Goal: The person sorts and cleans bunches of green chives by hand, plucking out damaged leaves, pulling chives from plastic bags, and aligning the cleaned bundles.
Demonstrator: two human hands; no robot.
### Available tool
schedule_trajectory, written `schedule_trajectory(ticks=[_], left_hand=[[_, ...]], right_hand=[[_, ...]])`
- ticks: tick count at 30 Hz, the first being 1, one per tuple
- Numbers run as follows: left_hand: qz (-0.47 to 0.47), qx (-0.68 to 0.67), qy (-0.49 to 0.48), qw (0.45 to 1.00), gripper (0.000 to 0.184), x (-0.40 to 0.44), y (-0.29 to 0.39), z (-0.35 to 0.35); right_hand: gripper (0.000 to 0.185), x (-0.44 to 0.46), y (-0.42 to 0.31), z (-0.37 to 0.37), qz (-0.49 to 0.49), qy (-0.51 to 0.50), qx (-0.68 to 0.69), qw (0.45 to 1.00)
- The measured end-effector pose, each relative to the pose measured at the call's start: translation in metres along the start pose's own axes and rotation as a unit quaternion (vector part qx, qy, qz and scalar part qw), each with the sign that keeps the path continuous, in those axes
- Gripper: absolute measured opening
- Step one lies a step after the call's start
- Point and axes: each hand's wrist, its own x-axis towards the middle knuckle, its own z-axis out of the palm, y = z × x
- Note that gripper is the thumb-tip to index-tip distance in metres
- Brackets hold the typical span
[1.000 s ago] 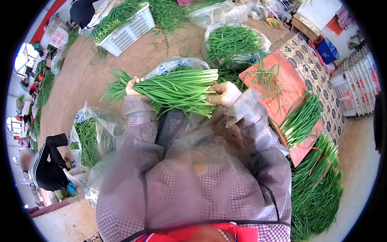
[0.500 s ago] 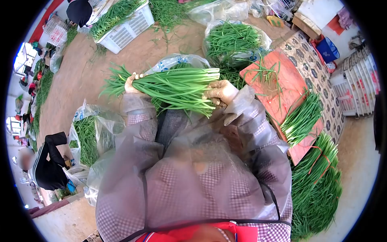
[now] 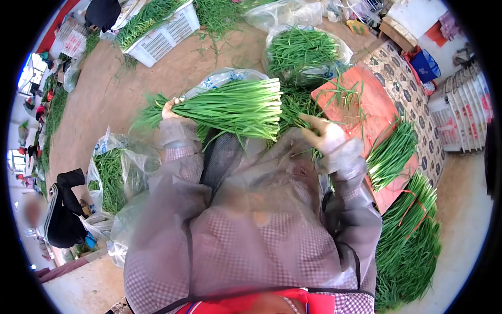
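Note:
A thick bunch of green stalks [image 3: 230, 107] lies sideways in front of me, its pale ends to the right. My left hand [image 3: 171, 109] is wrapped round its leafy left part. My right hand [image 3: 323, 132] is apart from the bunch, to the right of the pale ends, with thumb and fingers spread above loose greens [image 3: 300, 107]. Nothing shows between its fingers. Just right of it is a red board [image 3: 361, 112] with scattered stalks and a smaller bunch [image 3: 392, 157] on it.
A plastic bag of greens [image 3: 303, 52] stands ahead, another bag [image 3: 111, 178] at left. A white crate [image 3: 167, 39] is at the back left. Tied greens [image 3: 410, 246] are piled at right. A person in black [image 3: 65, 212] is at far left. White crates [image 3: 460, 110] stand far right.
My right hand has let go of the pale ends and moved right and down, its fingers spreading. My left hand still holds the bunch, whose pale ends now fan out more.

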Motion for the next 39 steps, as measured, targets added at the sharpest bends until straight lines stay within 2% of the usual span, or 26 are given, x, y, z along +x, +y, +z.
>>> schedule_trajectory(ticks=[1, 3, 5, 6, 7, 9, 10, 11, 13, 15, 17, 18, 20, 21, 22, 24, 25, 26, 27, 29, 31, 32, 33, 35, 38, 39], left_hand=[[0.014, -0.009, 0.023, 1.000, 0.009, -0.005, -0.002, 0.006], [0.011, -0.004, 0.020, 1.000, 0.009, -0.007, -0.003, 0.010], [-0.021, 0.006, 0.018, 1.000, 0.008, -0.009, -0.002, 0.011], [-0.026, 0.008, 0.002, 1.000, 0.007, -0.004, 0.002, 0.007], [-0.023, 0.007, 0.002, 1.000, 0.007, 0.001, 0.003, 0.002], [-0.008, 0.026, -0.011, 1.000, 0.006, 0.005, 0.005, -0.002], [-0.007, 0.026, -0.011, 1.000, 0.006, 0.008, 0.006, -0.004], [-0.013, 0.022, -0.010, 1.000, 0.005, 0.012, 0.008, -0.005], [-0.019, 0.020, -0.008, 1.000, 0.005, 0.018, 0.010, -0.011], [0.014, 0.005, -0.010, 1.000, 0.004, 0.010, 0.005, -0.006], [-0.013, 0.006, -0.004, 1.000, 0.005, 0.016, 0.010, -0.013], [-0.038, 0.008, 0.000, 0.999, 0.005, 0.020, 0.012, -0.015], [-0.012, -0.002, 0.021, 1.000, 0.006, 0.017, 0.008, -0.013], [0.015, -0.010, 0.040, 0.999, 0.006, 0.016, 0.006, -0.014], [0.008, -0.013, 0.018, 1.000, 0.006, 0.013, 0.004, -0.014], [-0.002, -0.017, 0.030, 0.999, 0.006, 0.013, 0.005, -0.011], [-0.014, -0.017, 0.046, 0.999, 0.005, 0.012, 0.005, -0.010], [-0.017, -0.013, 0.029, 0.999, 0.004, 0.018, 0.004, -0.016], [-0.016, -0.011, 0.029, 0.999, 0.004, 0.021, 0.004, -0.019], [-0.016, 0.011, -0.008, 1.000, 0.002, 0.026, 0.003, -0.024], [-0.011, 0.006, -0.012, 1.000, 0.002, 0.029, 0.004, -0.028], [-0.007, -0.003, -0.016, 1.000, 0.002, 0.031, 0.006, -0.030], [-0.002, -0.005, -0.016, 1.000, 0.002, 0.034, 0.007, -0.032], [0.012, 0.028, 0.042, 0.999, 0.008, 0.057, 0.014, -0.052], [0.019, 0.032, 0.042, 0.998, 0.007, 0.051, 0.012, -0.050], [0.012, 0.029, 0.029, 0.999, 0.007, 0.048, 0.011, -0.049]], right_hand=[[0.041, 0.007, -0.041, 0.006, 0.006, -0.011, 0.127, 0.992], [0.043, 0.019, -0.074, 0.022, -0.060, -0.019, 0.022, 0.998], [0.043, 0.037, -0.089, 0.035, -0.012, -0.093, -0.168, 0.981], [0.038, 0.042, -0.081, 0.047, -0.066, -0.033, -0.136, 0.988], [0.038, 0.046, -0.074, 0.056, -0.069, -0.033, -0.135, 0.988], [0.030, 0.052, -0.067, 0.069, -0.214, 0.023, -0.067, 0.974], [0.021, 0.052, -0.064, 0.073, -0.207, 0.035, -0.022, 0.978], [0.021, 0.052, -0.065, 0.068, -0.208, 0.034, -0.022, 0.977], [0.015, 0.051, -0.065, 0.053, -0.233, -0.095, -0.079, 0.965], [0.016, 0.043, -0.055, 0.045, -0.195, -0.106, -0.044, 0.974], [0.020, 0.034, -0.039, 0.017, -0.167, -0.267, 0.073, 0.946], [0.021, 0.024, -0.025, 0.005, -0.133, -0.294, 0.096, 0.942], [0.027, 0.009, 0.005, -0.015, 0.009, -0.391, -0.015, 0.920], [0.032, 0.009, 0.006, -0.021, 0.116, -0.445, -0.148, 0.875], [0.032, 0.001, -0.001, -0.025, 0.113, -0.446, -0.149, 0.875], [0.037, -0.014, -0.040, -0.043, 0.162, -0.274, -0.366, 0.874], [0.037, -0.008, -0.036, -0.034, 0.160, -0.274, -0.366, 0.875], [0.041, 0.000, -0.027, -0.019, 0.093, -0.211, -0.148, 0.962], [0.046, 0.008, -0.029, -0.008, 0.021, -0.134, 0.080, 0.988], [0.037, 0.022, -0.056, 0.014, 0.055, -0.112, 0.082, 0.989], [0.029, 0.035, -0.061, 0.038, 0.046, -0.099, 0.043, 0.993], [0.026, 0.038, -0.055, 0.049, -0.013, -0.015, 0.084, 0.996], [0.023, 0.035, -0.052, 0.049, 0.122, -0.013, 0.258, 0.958], [0.022, 0.036, -0.042, 0.040, 0.180, 0.067, 0.358, 0.914], [0.024, 0.032, -0.022, 0.005, 0.166, 0.132, 0.440, 0.872], [0.019, 0.028, -0.022, -0.004, 0.101, 0.093, 0.475, 0.869]])
